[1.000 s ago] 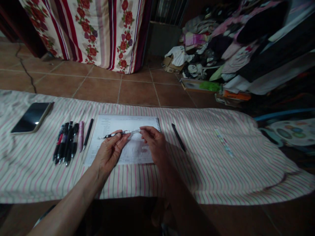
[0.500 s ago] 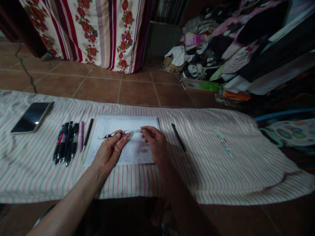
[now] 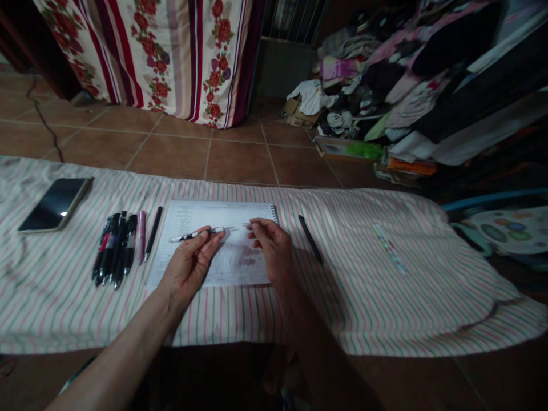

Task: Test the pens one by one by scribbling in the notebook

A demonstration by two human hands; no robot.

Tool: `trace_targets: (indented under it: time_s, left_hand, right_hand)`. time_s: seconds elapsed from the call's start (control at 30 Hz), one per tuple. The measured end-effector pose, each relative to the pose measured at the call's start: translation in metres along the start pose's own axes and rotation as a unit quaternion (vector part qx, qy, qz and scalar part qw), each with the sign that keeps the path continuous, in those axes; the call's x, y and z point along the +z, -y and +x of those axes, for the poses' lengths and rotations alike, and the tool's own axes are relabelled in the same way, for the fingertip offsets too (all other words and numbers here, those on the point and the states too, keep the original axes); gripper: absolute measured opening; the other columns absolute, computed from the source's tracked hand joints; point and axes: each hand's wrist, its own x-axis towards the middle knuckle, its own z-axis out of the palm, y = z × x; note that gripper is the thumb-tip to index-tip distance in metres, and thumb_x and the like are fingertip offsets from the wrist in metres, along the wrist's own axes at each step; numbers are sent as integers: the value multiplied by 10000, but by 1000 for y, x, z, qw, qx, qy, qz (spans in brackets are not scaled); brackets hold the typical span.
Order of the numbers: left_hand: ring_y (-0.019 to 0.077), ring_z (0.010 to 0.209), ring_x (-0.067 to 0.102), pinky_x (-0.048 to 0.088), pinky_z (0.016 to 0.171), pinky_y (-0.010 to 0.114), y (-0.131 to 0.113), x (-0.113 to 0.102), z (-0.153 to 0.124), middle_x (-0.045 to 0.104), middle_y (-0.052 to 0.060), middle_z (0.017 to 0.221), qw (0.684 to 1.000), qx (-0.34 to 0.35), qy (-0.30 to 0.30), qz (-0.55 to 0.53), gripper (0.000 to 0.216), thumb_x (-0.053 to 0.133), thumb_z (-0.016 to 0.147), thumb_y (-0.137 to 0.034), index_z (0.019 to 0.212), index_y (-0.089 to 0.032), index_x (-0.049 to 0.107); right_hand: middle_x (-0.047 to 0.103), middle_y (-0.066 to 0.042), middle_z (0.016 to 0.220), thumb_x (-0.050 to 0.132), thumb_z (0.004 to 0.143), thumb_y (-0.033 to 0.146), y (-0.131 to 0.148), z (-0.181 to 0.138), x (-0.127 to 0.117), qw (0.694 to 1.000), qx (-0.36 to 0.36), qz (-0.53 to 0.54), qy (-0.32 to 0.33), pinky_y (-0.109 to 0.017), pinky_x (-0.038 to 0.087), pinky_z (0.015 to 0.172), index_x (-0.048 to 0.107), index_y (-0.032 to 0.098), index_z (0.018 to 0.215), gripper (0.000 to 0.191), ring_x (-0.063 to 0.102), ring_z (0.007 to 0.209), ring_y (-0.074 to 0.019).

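Observation:
My left hand (image 3: 194,260) is closed on a black-and-white pen (image 3: 197,233), held nearly level with its pale end toward the right. Across a small gap, my right hand (image 3: 272,242) pinches a small clear piece (image 3: 247,225), which looks like a pen's cap or tip cover. Both hands are above a spiral notebook (image 3: 231,274) with a printed, written-on page. To the right of my right hand lies a black pen (image 3: 310,238). Left of the notebook are another black pen (image 3: 153,234), a pink pen (image 3: 141,237) and a bunch of several dark pens (image 3: 113,248).
A phone (image 3: 55,204) lies on the striped cloth (image 3: 240,317) at the left. Toward the right is a pale patterned strip (image 3: 389,248), perhaps a ruler or pen. Beyond the cloth are a tiled floor (image 3: 171,148), a floral curtain (image 3: 180,63) and piled clothes (image 3: 372,74).
My right hand has shifted slightly right, drawing the clear piece away from the pen's end, so a gap now shows between them. My left hand has barely moved.

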Motion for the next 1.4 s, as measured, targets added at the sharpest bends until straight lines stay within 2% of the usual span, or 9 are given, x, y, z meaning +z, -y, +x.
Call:
trace_targets:
  time_s: [0.2,0.37,0.67,0.9,1.4]
  left_hand:
    - [180,760,700,583,665,190,-1,1,-1,674,83,717,1000,0,-15,8,208,462,793,60,734,-65,618]
    - [178,742,701,583,677,197,0,1,-2,671,84,701,1000,7,-8,21,204,468,789,58,728,-61,622]
    - [182,706,702,581,691,210,1,-1,0,686,119,691,998,20,26,49,234,440,807,58,708,-40,628]
    - [178,714,702,581,701,219,2,0,-1,689,106,692,998,17,21,58,196,480,791,52,721,-51,631]
    - [196,733,701,571,775,268,9,-5,2,690,97,696,994,47,35,96,175,509,788,34,707,-41,646]
  right_hand:
    - [657,-23,687,567,730,336,-7,10,-16,990,-65,-127,-13,-241,439,521,651,187,821,194,606,625,-146]
    - [685,-38,754,525,759,272,-13,15,-31,957,-121,-264,-12,-311,477,672,672,196,835,182,619,666,-168]
    - [708,-65,852,530,781,188,-15,16,-37,894,-135,-428,8,-339,471,751,667,205,836,148,652,797,-210]
    - [668,-70,857,567,766,171,-16,16,-41,868,-146,-475,10,-319,458,721,662,195,833,119,621,746,-187]
    - [652,-85,889,562,752,82,-4,11,-41,855,-148,-496,37,-282,472,713,661,147,914,200,620,706,-153]
